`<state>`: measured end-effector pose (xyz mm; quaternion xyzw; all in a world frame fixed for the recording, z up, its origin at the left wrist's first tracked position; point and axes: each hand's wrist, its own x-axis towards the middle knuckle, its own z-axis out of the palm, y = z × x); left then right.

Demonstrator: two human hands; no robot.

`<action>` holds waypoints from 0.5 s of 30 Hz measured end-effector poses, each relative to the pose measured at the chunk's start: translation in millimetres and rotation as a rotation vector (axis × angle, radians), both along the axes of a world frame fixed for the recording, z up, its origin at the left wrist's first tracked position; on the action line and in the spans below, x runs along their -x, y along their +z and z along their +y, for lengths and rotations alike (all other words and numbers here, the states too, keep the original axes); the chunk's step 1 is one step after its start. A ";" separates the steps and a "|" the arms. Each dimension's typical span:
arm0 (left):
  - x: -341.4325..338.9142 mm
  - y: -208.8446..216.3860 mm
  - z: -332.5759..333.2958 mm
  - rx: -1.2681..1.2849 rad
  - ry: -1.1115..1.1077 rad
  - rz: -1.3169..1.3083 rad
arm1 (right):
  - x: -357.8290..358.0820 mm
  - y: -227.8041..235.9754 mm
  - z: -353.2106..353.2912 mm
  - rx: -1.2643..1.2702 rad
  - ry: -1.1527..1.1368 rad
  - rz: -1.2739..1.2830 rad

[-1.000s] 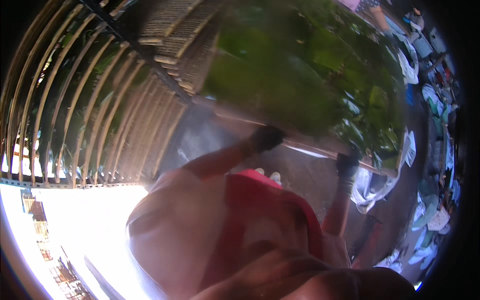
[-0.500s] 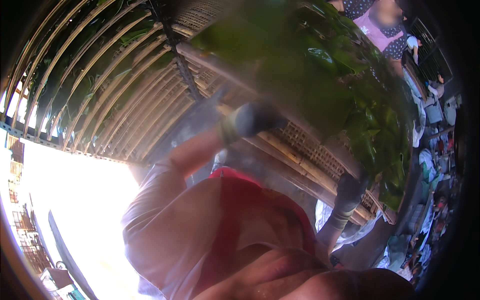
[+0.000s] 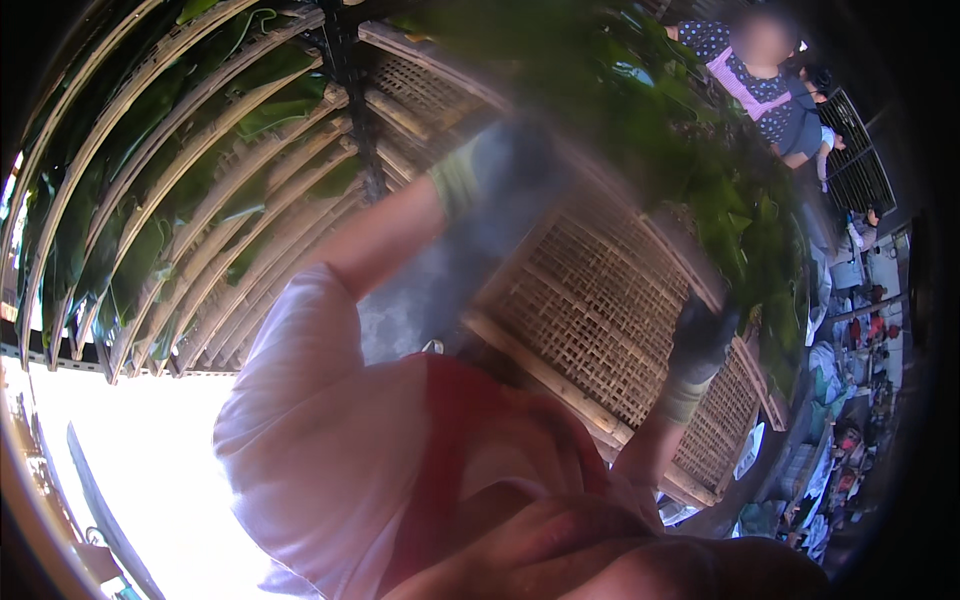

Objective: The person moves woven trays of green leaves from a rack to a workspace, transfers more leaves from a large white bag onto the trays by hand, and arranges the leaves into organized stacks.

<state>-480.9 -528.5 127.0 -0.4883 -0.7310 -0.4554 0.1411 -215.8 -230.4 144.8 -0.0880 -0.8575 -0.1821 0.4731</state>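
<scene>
A large woven bamboo tray with a wooden edge strip (image 3: 648,235) is held up in front of me, heaped with wet, dark green leaves (image 3: 690,170). My left hand (image 3: 512,165), in a dark glove with a pale green cuff, is at the tray's edge; motion blurs its fingers. Farther right, my right hand (image 3: 698,338), gloved alike, is closed around the same edge. Beneath the leaf-covered tray, a second woven bamboo panel (image 3: 590,305) with pole edges shows its bare weave. Leaves and the tray hide the fingertips of both hands.
At the left, a rack of stacked bamboo trays (image 3: 215,200) holds more leaves, with a dark metal upright (image 3: 350,110) beside it. A person in a dotted top and pink apron (image 3: 750,85) stands at the upper right. Cluttered bags and cloths (image 3: 825,400) line the right side.
The view has shifted, and the rack looms larger at the left. Both hands remain at the tray's edge. More of the woven panel beneath has come into sight.
</scene>
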 end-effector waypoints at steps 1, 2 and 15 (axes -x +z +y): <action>-0.3 26.0 -3.3 0.052 0.017 0.157 | 5.6 -4.6 4.7 0.379 0.266 0.004; 2.2 38.7 -3.5 0.101 0.034 0.313 | 9.2 -9.3 9.5 0.747 0.524 0.087; 79.6 -28.5 -51.4 -0.381 -0.508 -0.875 | 37.3 -6.8 -58.0 1.534 0.743 0.087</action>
